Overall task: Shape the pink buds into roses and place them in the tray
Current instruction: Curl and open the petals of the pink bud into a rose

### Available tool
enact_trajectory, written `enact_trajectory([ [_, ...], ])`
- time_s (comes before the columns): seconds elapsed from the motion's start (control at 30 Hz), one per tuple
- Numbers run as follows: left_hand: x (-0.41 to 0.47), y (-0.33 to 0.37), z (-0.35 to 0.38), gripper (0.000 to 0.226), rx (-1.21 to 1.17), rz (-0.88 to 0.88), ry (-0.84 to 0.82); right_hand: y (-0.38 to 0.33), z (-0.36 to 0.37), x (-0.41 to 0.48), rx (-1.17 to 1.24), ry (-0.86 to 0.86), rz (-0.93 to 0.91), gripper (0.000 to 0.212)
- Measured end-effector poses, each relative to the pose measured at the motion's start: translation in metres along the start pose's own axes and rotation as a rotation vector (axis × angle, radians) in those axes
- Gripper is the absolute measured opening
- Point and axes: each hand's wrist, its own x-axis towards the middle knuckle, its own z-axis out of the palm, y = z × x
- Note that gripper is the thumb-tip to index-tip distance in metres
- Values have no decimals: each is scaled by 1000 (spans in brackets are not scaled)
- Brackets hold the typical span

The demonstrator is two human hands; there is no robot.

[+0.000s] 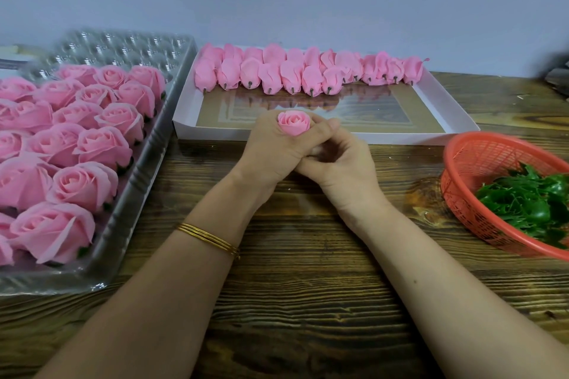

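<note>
Pink bud (294, 122) ringed by fingers (267, 130) of left hand (271, 154), right hand (341, 169) beneath

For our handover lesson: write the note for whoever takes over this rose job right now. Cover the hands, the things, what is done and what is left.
Left hand: grips a half-opened bud above the table.
Right hand: thumb against the bud, fingers curled under the left hand; its grip is hidden.
Tray, left: mostly filled with roses; the far cups are empty.
Box, ahead: unshaped buds along its far edge.
Basket, right: green leaves.
Left to do: finish the held bud, place it in the tray, then shape the boxed buds.
</note>
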Motion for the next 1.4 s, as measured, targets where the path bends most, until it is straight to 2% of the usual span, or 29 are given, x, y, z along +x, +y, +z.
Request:
enact_trajectory([
  [0.1, 0, 0, -2, 32, 17, 21, -48, 2, -3, 1, 13, 3, 19, 47],
  [0.27, 0, 0, -7, 5, -2, 13, -117, 0, -5, 1, 29, -42, 70, 39],
  [0.33, 0, 0, -9, 10, 16, 7, -143, -2, -4, 0, 49, -66, 92, 35],
  [0.43, 0, 1, -8, 5, 28, 11, -143, -2, -4, 1, 66, -83, 117, 33],
  [0.6, 0, 1, -6, 15, 19, 30, -64, 3, -5, 2, 62, -59, 100, 44],
  [0.73, 0, 2, -5, 9, 29, 25, -59, 3, -2, 1, 26, -14, 47, 44],
  [0.93, 2, -1, -11, 2, 15, 25, -171, -1, -4, 0, 46, -44, 96, 39],
  [1.07, 1, 0, -13, 7, 24, 35, -207, -3, -5, 0, 55, -80, 135, 35],
  [1.2, 1, 0, -10, 15, 11, 25, -160, 1, -7, 2, 80, -75, 153, 34],
  [1.27, 1, 1, -7, 40, -14, 28, -126, 2, -6, 2, 70, -61, 147, 37],
  [1.3, 0, 2, -6, 43, -23, 32, -109, 2, -5, 2, 57, -56, 135, 39],
  [1.4, 1, -1, -4, 34, -19, 19, -68, 2, -1, 0, 23, -23, 96, 44],
])
